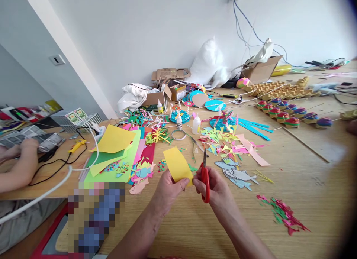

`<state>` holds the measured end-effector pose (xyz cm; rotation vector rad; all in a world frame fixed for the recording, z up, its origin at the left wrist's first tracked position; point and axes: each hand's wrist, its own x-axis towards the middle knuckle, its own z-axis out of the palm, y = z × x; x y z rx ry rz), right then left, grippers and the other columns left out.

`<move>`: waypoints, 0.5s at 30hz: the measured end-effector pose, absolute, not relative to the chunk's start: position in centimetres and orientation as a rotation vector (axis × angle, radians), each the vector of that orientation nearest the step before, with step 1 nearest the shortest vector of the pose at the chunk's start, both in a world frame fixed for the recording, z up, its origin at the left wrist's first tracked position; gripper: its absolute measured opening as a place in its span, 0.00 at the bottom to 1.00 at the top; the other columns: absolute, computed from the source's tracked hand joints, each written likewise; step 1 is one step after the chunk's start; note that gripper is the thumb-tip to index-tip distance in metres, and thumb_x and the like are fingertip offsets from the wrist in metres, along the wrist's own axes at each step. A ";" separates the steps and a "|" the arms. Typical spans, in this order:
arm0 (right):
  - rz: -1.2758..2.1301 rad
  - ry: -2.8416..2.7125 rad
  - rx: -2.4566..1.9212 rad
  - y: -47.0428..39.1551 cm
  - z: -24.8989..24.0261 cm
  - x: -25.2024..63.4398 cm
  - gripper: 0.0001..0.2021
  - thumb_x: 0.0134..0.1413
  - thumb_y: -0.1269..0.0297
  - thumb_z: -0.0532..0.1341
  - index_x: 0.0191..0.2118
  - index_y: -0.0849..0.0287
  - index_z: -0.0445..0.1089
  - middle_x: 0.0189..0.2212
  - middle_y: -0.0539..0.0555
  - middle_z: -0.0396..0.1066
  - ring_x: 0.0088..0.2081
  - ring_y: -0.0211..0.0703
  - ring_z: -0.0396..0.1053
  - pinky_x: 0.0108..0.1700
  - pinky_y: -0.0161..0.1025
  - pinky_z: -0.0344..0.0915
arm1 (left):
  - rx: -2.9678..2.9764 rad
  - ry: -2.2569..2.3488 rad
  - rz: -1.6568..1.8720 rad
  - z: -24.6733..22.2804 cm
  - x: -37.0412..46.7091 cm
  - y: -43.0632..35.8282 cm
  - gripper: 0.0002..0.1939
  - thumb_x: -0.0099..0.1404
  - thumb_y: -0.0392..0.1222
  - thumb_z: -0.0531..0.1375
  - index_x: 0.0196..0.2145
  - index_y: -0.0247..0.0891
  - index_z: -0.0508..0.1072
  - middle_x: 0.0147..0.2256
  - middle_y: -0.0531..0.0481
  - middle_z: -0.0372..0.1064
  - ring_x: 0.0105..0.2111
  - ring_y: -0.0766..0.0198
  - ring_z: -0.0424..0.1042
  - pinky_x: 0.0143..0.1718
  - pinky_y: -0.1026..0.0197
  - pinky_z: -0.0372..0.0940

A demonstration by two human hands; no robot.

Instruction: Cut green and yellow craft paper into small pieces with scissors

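In my left hand (170, 190) is a yellow strip of paper (177, 162), pinched near its lower end and tilted up to the left. My right hand (213, 183) is closed round red-handled scissors (205, 179), whose blades point up and away from me. The fingertips of that hand also touch the paper's lower right corner. Left of the paper lie cut-out paper fish (142, 173) in pink, yellow and blue. To the right of the scissors are grey and blue paper fish (237, 173). Small green and red paper dots (161, 165) lie just behind my left hand.
Coloured paper sheets (111, 142) are stacked at left. Glue bottles (196, 124), a tape roll (178, 135) and paper scraps (223, 140) lie beyond my hands. Red and green shreds (281, 212) are at right, painted egg-carton pieces (291, 119) farther back. A co-worker's arm (19, 166) rests at far left.
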<state>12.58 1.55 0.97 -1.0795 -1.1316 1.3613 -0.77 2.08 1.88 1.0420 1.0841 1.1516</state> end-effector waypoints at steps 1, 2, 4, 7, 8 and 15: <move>1.338 -1.201 -1.103 1.4 0.9 12.7 0.13 0.43 0.57 0.61 0.30 0.57 0.58 0.22 0.46 0.60 0.22 0.34 0.57 0.23 0.32 0.55 | 1.056 1.086 1.167 1.9 -0.9 2.2 0.07 0.48 0.37 0.62 0.27 0.33 0.69 0.22 0.54 0.65 0.21 0.71 0.60 0.22 0.68 0.56; 1.308 -1.284 -1.131 1.2 0.9 12.9 0.11 0.46 0.57 0.58 0.30 0.57 0.58 0.22 0.46 0.60 0.23 0.35 0.56 0.24 0.32 0.55 | 1.061 1.083 1.186 2.0 -1.1 2.4 0.06 0.48 0.37 0.62 0.26 0.33 0.69 0.22 0.54 0.65 0.21 0.71 0.60 0.22 0.68 0.56; 1.251 -1.462 -1.190 0.7 0.8 13.2 0.08 0.50 0.59 0.55 0.29 0.57 0.58 0.21 0.46 0.58 0.23 0.35 0.56 0.25 0.33 0.54 | 1.049 1.071 1.231 2.3 -1.6 2.7 0.06 0.49 0.36 0.61 0.26 0.34 0.68 0.23 0.54 0.65 0.22 0.71 0.61 0.23 0.68 0.58; 1.222 -1.634 -1.259 -0.2 0.7 13.4 0.10 0.52 0.59 0.51 0.25 0.57 0.56 0.19 0.45 0.55 0.22 0.35 0.54 0.23 0.32 0.51 | 1.009 1.032 1.301 2.5 -2.1 2.9 0.06 0.50 0.36 0.61 0.29 0.34 0.69 0.25 0.53 0.67 0.26 0.69 0.64 0.25 0.67 0.62; 1.222 -1.665 -1.271 -0.5 0.7 13.4 0.10 0.52 0.59 0.50 0.23 0.57 0.56 0.18 0.45 0.54 0.21 0.35 0.54 0.23 0.32 0.50 | 0.998 1.015 1.317 2.6 -2.2 2.9 0.07 0.50 0.36 0.61 0.29 0.34 0.69 0.26 0.53 0.67 0.26 0.68 0.64 0.26 0.66 0.63; 1.260 -1.698 -1.296 -1.1 1.5 12.9 0.12 0.52 0.59 0.48 0.21 0.56 0.54 0.15 0.44 0.54 0.20 0.35 0.54 0.22 0.32 0.50 | 0.901 1.002 1.317 2.9 -1.7 2.9 0.11 0.49 0.37 0.63 0.32 0.34 0.68 0.28 0.52 0.68 0.28 0.66 0.68 0.30 0.61 0.67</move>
